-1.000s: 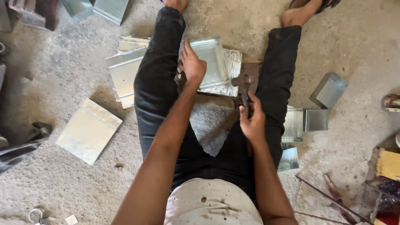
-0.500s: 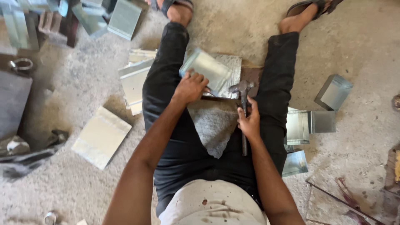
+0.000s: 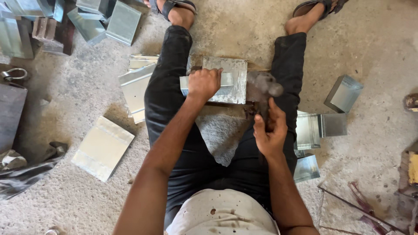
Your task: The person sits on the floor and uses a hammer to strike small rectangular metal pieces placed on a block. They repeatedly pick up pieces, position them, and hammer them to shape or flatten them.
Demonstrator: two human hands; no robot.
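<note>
While the person sits on the concrete floor [image 3: 244,26] with legs spread, the left hand [image 3: 203,83] presses down on a folded piece of sheet metal [image 3: 230,80] that lies between the knees, fingers curled over its near edge in a closed grip. The right hand [image 3: 270,132] is wrapped tight around the handle of a hammer [image 3: 264,85], whose blurred head hangs just beside the right edge of the sheet. Flat metal sheets [image 3: 102,147] lie on the floor to the left, one of them near the left thigh. Small open metal boxes [image 3: 343,92] sit to the right of the right leg.
</note>
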